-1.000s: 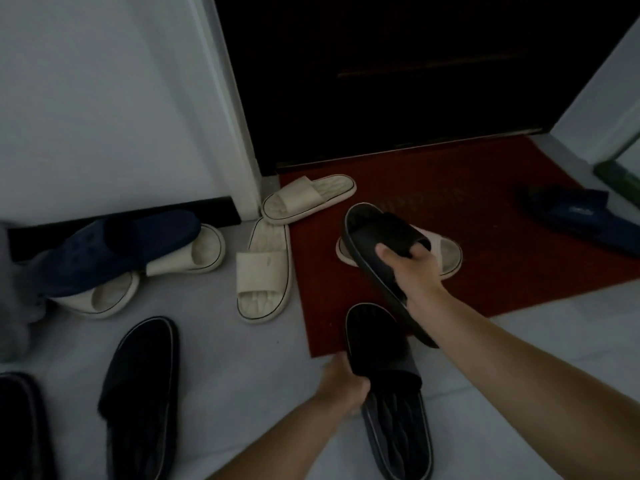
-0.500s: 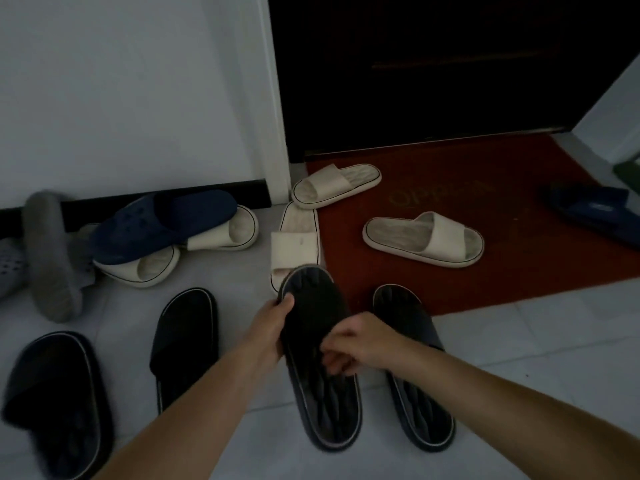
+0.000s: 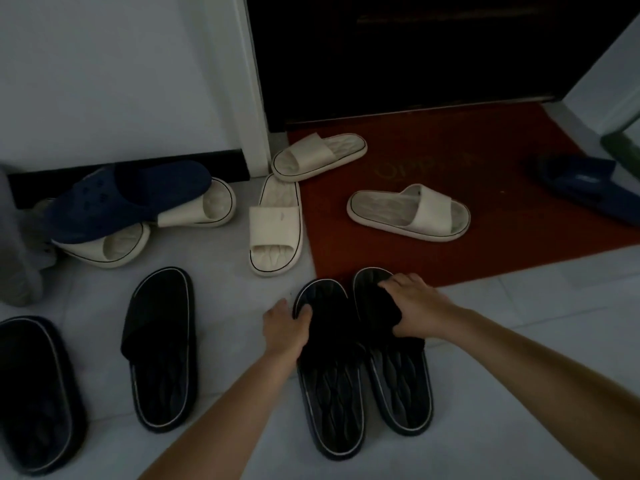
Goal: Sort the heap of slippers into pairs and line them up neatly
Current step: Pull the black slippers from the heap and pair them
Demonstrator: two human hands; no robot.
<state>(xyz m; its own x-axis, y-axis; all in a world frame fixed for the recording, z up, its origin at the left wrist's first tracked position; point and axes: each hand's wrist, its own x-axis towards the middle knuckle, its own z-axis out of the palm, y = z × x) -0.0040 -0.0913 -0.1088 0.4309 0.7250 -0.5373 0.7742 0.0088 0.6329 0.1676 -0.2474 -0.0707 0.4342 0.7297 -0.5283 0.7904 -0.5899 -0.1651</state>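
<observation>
Two black slippers lie side by side on the floor [image 3: 519, 323], toes at the edge of the red mat [image 3: 450, 161]. The left hand [image 3: 285, 329] grips the strap edge of the left black slipper [image 3: 332, 386]; the right hand [image 3: 414, 308] clasps the strap of the right black slipper [image 3: 398, 382]. Two more black slippers [image 3: 161, 351] lie apart further left. Cream slippers [image 3: 275, 221] are scattered near the door [image 3: 415, 53], two of them under what looks like a navy clog [image 3: 128, 197], and a blue slipper [image 3: 585, 185] sits on the mat's right side
</observation>
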